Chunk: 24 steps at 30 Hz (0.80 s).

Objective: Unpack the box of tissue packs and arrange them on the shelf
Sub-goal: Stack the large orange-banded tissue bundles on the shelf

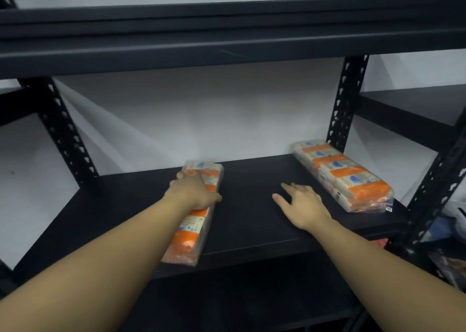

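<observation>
Head view: the left hand (194,189) lies on top of a tissue pack (195,220), its grip curled over the pack's far half, thumb down the near-right edge. The pack lies flat on the black shelf (252,220), running lengthways from under the grip toward the person, its near end just at the shelf's front edge. The right hand (300,205) is to the right of that grip, apart from the pack, fingers spread and straight, low over the bare shelf board; whether they touch it cannot be told.

Farther right of both hands, well apart from the held pack, a second tissue pack (345,175) lies flat against the right-hand upright (345,99), angled toward the back wall.

As for progress, two packs are on the shelf and much of the board is bare, so the arranging looks early; the box is out of view, so how many remain cannot be judged. The held pack probably wants squaring up.

Both packs are long, clear-wrapped bundles, banded orange and white with small blue marks; the film looks glossy and crinkled at the ends.
</observation>
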Each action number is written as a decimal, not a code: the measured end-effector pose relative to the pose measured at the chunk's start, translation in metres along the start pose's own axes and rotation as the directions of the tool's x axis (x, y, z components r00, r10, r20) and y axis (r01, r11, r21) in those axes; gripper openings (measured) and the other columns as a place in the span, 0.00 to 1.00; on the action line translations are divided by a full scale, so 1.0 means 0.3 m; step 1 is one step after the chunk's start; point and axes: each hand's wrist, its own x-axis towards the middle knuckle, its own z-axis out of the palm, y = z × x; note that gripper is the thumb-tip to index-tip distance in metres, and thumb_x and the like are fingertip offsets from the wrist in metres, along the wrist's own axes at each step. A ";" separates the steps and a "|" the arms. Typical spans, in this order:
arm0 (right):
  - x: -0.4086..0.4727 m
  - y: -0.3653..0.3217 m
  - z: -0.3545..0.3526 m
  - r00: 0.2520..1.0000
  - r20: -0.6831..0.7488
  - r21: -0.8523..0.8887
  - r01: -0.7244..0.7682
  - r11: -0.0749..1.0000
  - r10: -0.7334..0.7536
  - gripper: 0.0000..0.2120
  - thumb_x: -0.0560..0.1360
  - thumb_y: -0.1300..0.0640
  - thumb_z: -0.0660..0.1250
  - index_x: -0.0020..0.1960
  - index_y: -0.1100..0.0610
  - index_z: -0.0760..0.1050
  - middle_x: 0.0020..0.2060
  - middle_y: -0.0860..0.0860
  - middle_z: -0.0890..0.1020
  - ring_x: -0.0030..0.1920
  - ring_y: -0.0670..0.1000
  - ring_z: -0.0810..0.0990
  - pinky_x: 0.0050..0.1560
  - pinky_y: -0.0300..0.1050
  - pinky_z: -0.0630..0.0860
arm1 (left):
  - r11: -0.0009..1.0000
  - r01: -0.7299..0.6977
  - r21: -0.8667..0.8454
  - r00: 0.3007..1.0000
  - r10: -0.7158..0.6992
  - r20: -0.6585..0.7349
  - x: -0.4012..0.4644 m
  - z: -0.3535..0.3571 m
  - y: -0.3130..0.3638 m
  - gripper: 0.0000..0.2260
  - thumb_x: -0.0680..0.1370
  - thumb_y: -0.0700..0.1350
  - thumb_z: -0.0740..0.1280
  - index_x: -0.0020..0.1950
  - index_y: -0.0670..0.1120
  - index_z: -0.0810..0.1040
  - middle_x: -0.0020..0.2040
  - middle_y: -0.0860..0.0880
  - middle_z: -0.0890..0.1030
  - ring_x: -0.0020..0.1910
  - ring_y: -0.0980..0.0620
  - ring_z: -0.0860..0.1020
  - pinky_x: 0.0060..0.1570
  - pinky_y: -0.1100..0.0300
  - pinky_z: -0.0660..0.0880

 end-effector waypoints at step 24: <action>-0.031 0.006 -0.011 0.982 -0.089 0.488 0.187 0.853 -0.165 0.50 0.60 0.32 0.82 0.78 0.39 0.67 0.77 0.47 0.68 0.74 0.49 0.69 0.75 0.55 0.68 | 0.861 -0.508 -0.001 0.858 0.506 0.089 -0.089 0.005 -0.094 0.50 0.63 0.73 0.74 0.80 0.60 0.60 0.72 0.51 0.68 0.69 0.47 0.71 0.70 0.45 0.72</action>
